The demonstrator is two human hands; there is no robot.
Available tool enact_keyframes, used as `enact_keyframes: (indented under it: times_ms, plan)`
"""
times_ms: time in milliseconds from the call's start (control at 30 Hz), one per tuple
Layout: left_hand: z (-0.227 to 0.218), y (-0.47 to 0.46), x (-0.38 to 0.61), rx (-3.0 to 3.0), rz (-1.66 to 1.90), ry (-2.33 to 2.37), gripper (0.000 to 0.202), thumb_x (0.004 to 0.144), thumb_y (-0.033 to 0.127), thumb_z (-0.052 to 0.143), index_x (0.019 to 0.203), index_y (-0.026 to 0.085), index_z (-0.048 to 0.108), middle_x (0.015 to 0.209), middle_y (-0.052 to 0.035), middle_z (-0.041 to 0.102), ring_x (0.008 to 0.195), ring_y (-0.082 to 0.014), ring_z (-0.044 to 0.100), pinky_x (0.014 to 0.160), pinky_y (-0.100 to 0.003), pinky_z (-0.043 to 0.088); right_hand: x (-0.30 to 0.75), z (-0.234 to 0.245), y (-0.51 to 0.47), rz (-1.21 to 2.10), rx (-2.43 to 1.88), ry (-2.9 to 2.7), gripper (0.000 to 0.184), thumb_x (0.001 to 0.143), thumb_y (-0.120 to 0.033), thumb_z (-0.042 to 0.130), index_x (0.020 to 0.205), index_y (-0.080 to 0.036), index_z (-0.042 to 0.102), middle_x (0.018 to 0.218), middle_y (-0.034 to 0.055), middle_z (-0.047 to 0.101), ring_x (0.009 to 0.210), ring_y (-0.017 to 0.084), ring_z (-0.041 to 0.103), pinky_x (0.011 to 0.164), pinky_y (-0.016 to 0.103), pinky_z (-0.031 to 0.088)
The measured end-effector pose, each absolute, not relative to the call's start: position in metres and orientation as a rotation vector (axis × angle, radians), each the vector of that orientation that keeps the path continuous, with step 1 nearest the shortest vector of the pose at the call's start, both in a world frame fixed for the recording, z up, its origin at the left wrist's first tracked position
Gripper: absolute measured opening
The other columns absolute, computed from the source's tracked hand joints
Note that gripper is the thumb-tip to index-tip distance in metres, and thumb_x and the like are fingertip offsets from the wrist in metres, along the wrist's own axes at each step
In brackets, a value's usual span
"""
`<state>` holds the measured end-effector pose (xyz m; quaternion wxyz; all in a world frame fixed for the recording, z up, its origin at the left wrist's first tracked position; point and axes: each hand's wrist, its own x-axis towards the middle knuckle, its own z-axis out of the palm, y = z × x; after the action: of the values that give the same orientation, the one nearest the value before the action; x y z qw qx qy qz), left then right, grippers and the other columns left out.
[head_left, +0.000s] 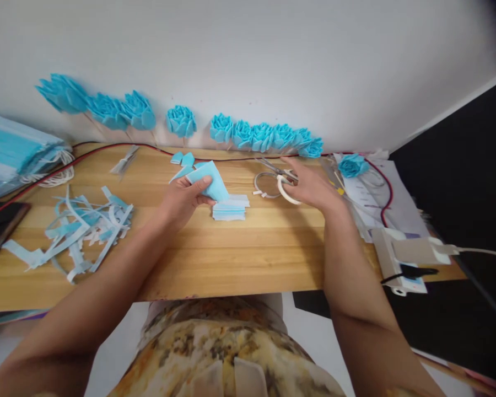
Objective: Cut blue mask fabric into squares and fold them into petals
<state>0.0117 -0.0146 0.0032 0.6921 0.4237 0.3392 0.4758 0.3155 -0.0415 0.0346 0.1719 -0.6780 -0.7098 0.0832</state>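
Between the thumb and fingers of my left hand (179, 201) is a folded light-blue fabric piece (213, 181), held just above the table. A small stack of blue and white fabric pieces (229, 212) lies right below it. Small cut blue petals (187, 159) rest behind my left hand. My right hand (312, 186) grips the white-handled scissors (281, 187), its index finger stretched along them. Their blades point to the back left, and some fingers are hidden. Beside the scissors lies a ring of pale wire or cord (261, 175).
Blue fabric flowers (181, 121) on stems lean along the wall. Cut strips (86, 229) are heaped at left, near packed blue masks (16, 149). A red-black cable (149, 146) runs along the back. At right are papers (400, 193), another flower (352, 165) and a power strip (386, 253).
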Motion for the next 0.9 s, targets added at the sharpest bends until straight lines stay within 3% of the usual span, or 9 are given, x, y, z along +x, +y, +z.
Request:
enact_keyframes:
  times_ms: [167,300,367,433,500,567,700,900]
  plan:
    - [0.006,-0.017,0.013,0.972,1.041,0.790,0.036,0.065,0.035,0.086,0.085,0.012,0.068,0.071,-0.0038,0.073,0.057,-0.0132,0.067,0.046,-0.020,0.054,0.319,0.023,-0.040,0.100,-2.102,-2.232,0.058,0.077,-0.030,0.064,0.134,-0.023,0.060,0.095,0.0074,0.076,0.080,0.025,0.067,0.064,0.031,0.043]
    - [0.008,-0.021,0.015,1.018,1.041,0.779,0.034,0.064,0.038,0.086,0.078,0.012,0.068,0.068,-0.0030,0.072,0.054,-0.0128,0.065,0.046,-0.022,0.054,0.307,0.031,-0.046,0.005,-2.080,-2.127,0.048,0.079,-0.037,0.068,0.125,-0.024,0.067,0.090,0.0092,0.076,0.080,0.027,0.066,0.068,0.034,0.044]
    - [0.008,-0.023,0.016,1.049,1.037,0.777,0.034,0.064,0.039,0.086,0.077,0.012,0.069,0.068,-0.0026,0.071,0.052,-0.0123,0.063,0.047,-0.023,0.055,0.290,0.035,-0.051,-0.034,-1.917,-1.984,0.041,0.085,-0.041,0.063,0.121,-0.021,0.069,0.100,0.0125,0.075,0.090,0.029,0.066,0.074,0.037,0.045]
    - [0.008,-0.025,0.018,1.082,1.036,0.783,0.034,0.064,0.041,0.086,0.076,0.012,0.070,0.068,-0.0025,0.071,0.053,-0.0123,0.063,0.048,-0.024,0.055,0.266,0.035,-0.056,0.188,-1.677,-1.907,0.042,0.091,-0.046,0.057,0.122,-0.020,0.067,0.107,0.0105,0.074,0.090,0.025,0.066,0.076,0.035,0.046]
    - [0.007,-0.027,0.019,1.121,1.032,0.792,0.034,0.065,0.042,0.085,0.075,0.013,0.071,0.067,-0.0026,0.071,0.053,-0.0128,0.063,0.049,-0.025,0.056,0.242,0.032,-0.061,0.572,-1.469,-1.842,0.043,0.092,-0.051,0.054,0.118,-0.021,0.068,0.101,0.0072,0.074,0.083,0.020,0.065,0.072,0.031,0.046]
    - [0.006,-0.029,0.021,1.170,1.023,0.810,0.034,0.066,0.043,0.084,0.074,0.013,0.071,0.067,-0.0030,0.071,0.053,-0.0133,0.063,0.050,-0.025,0.056,0.222,0.025,-0.064,0.795,-1.343,-1.808,0.039,0.091,-0.053,0.055,0.103,-0.020,0.072,0.089,0.0044,0.072,0.075,0.017,0.062,0.066,0.028,0.044]
    - [0.005,-0.033,0.024,1.269,0.983,0.847,0.034,0.068,0.045,0.083,0.072,0.013,0.071,0.064,-0.0028,0.070,0.050,-0.0130,0.062,0.049,-0.025,0.054,0.205,0.012,-0.065,0.899,-1.311,-1.709,0.037,0.084,-0.050,0.065,0.067,-0.018,0.061,0.064,-0.0015,0.058,0.057,0.010,0.045,0.055,0.024,0.034]
    - [0.011,-0.031,0.021,1.290,0.940,0.800,0.034,0.070,0.045,0.081,0.078,0.014,0.070,0.064,-0.0008,0.068,0.048,-0.0103,0.058,0.044,-0.022,0.050,0.210,0.008,-0.059,0.976,-1.235,-1.488,0.038,0.079,-0.050,0.069,0.064,-0.018,0.055,0.055,-0.0055,0.047,0.052,0.008,0.039,0.051,0.023,0.029]
